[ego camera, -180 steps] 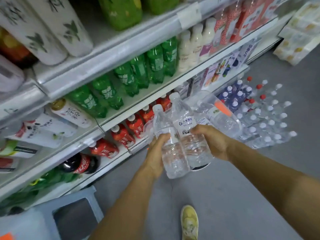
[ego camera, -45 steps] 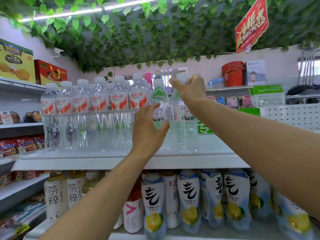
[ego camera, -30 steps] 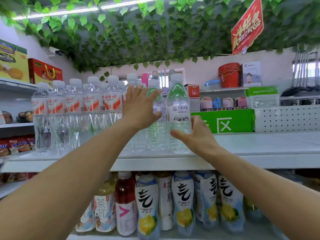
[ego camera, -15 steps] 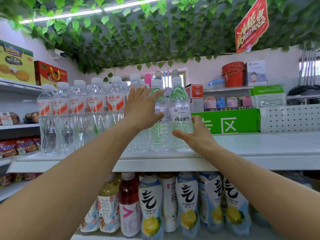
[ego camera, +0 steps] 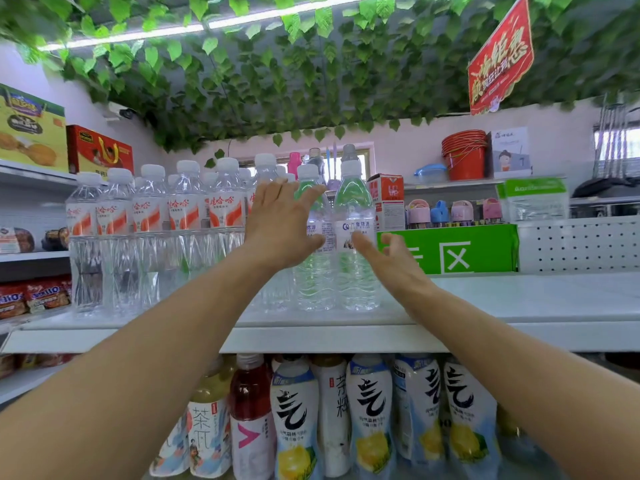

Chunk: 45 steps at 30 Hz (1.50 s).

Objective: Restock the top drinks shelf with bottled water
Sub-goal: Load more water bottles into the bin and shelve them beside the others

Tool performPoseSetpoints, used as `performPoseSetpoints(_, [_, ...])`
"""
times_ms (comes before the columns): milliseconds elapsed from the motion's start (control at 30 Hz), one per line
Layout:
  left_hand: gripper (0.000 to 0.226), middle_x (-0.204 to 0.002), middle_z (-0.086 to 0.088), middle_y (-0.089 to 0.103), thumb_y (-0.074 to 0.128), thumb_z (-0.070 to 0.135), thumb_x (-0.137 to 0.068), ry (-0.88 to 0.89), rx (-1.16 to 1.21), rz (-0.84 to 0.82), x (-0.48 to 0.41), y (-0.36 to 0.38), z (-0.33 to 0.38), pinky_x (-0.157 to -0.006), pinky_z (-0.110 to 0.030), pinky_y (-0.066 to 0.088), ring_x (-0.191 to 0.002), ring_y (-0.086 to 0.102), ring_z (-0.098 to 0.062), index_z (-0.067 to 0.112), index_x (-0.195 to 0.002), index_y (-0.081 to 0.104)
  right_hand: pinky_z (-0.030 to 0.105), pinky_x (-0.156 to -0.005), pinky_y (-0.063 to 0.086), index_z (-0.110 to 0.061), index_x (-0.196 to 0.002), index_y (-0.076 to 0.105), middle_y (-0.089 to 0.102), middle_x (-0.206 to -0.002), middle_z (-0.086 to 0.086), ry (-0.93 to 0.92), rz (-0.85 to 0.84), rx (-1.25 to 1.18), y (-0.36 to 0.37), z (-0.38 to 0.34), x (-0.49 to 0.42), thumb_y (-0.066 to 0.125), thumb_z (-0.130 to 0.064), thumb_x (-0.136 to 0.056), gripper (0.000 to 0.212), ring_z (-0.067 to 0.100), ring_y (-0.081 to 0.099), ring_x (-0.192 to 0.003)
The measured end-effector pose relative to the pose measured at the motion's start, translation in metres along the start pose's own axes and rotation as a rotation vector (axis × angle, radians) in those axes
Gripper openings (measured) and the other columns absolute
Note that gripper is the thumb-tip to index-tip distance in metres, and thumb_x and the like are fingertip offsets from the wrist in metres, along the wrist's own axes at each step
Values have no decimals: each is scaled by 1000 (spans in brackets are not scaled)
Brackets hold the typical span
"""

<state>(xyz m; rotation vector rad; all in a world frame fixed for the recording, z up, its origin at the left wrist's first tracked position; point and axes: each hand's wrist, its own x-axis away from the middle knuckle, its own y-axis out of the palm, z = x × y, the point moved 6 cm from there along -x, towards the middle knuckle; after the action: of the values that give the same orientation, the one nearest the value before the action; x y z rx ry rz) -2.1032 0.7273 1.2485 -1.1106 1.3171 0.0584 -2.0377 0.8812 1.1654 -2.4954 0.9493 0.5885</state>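
Two clear water bottles with white-and-blue labels stand upright side by side on the white top shelf point(ego camera: 502, 303): the right bottle point(ego camera: 355, 271) and the left bottle point(ego camera: 313, 278). My left hand point(ego camera: 280, 226) is spread flat, fingers straight, in front of the left bottle's upper half. My right hand point(ego camera: 391, 261) sits open just right of the right bottle, its fingertips at the label; contact is unclear. Neither hand grips a bottle. A row of several red-labelled water bottles point(ego camera: 152, 233) fills the shelf's left part.
The top shelf to the right of the bottles is bare up to a green box point(ego camera: 464, 249) behind it. Tea and lemon drink bottles point(ego camera: 370, 414) stand on the shelf below. Artificial vines point(ego camera: 277, 71) and a red sign point(ego camera: 498, 60) hang overhead.
The two bottles went from my hands down by the floor up onto the top shelf. In the last second both hands let go; the right hand has risen from the bottle's base to its label.
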Motion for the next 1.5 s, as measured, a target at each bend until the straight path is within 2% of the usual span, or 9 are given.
performPoseSetpoints(100, [85, -161, -8, 22, 67, 48, -87, 6, 9, -14, 1, 0, -1, -122, -44, 0, -150, 9, -27, 34, -154, 18, 52, -115, 21, -29, -155, 11, 26, -160, 6, 58, -153, -6, 8, 0, -3, 71, -75, -64, 118, 28, 32, -141])
performPoseSetpoints(233, [85, -161, -8, 21, 66, 48, -87, 10, -8, -18, 1, 0, -1, -123, -44, 0, -150, 9, -27, 34, -155, 17, 42, -113, 24, -21, -152, 19, 43, -146, 2, 39, -195, 114, 12, 9, -6, 83, -16, -73, 101, 17, 40, -124])
performPoseSetpoints(400, [85, -162, -9, 20, 67, 47, -88, 2, -2, -26, 2, 0, -1, -122, -43, 1, -150, 7, -28, 34, -155, 16, 43, -115, 26, -22, -152, 18, 37, -150, 2, 31, -172, 191, 10, 13, -7, 85, -23, -69, 106, 25, 35, -138])
performPoseSetpoints(667, [81, -159, -7, 24, 63, 50, -87, 11, 17, 33, 29, -1, 8, -122, -47, 5, -149, 11, -28, 29, -154, 22, 38, -96, 45, -19, -138, 42, 55, -133, 1, -85, -10, 510, -5, -4, 27, 69, -34, -87, 59, 21, 53, -119])
performPoseSetpoints(800, [75, -150, -3, 39, 61, 52, -88, -11, 138, 27, 90, -10, 28, -118, -49, 20, -140, 30, -26, 27, -152, 29, 40, -103, 39, -24, -148, 38, 44, -149, -3, -261, 124, 862, -26, -24, 89, 54, -42, -95, 58, 20, 45, -134])
performPoseSetpoints(967, [56, -126, 4, 59, 65, 42, -88, 9, 355, 92, 178, -20, 63, -85, -44, 51, -116, 55, -22, 28, -139, 48, 45, -92, 42, -18, -136, 52, 59, -129, 5, -401, 241, 975, -51, -18, 177, 60, -34, -92, 47, 28, 55, -117])
performPoseSetpoints(1100, [54, -121, 6, 61, 66, 43, -88, 58, 477, -16, 231, -5, 103, -70, -35, 48, -107, 60, -19, 28, -137, 49, 45, -83, 49, -16, -132, 55, 61, -120, 7, -311, 271, 998, -79, 11, 243, 62, -32, -91, 45, 31, 58, -109])
performPoseSetpoints(1300, [55, -128, 4, 58, 62, 44, -91, 185, 565, -334, 310, 40, 184, -79, -43, 53, -112, 57, -22, 26, -140, 45, 40, -82, 45, -17, -132, 55, 58, -127, 6, 20, 173, 1082, -135, 91, 355, 62, -33, -90, 45, 31, 55, -114])
performPoseSetpoints(1500, [52, -125, 5, 60, 60, 48, -91, 301, 615, -575, 368, 74, 292, -77, -36, 52, -109, 59, -20, 30, -138, 47, 41, -89, 47, -19, -132, 53, 54, -130, 4, 359, 83, 1134, -222, 147, 441, 60, -34, -92, 43, 28, 51, -120])
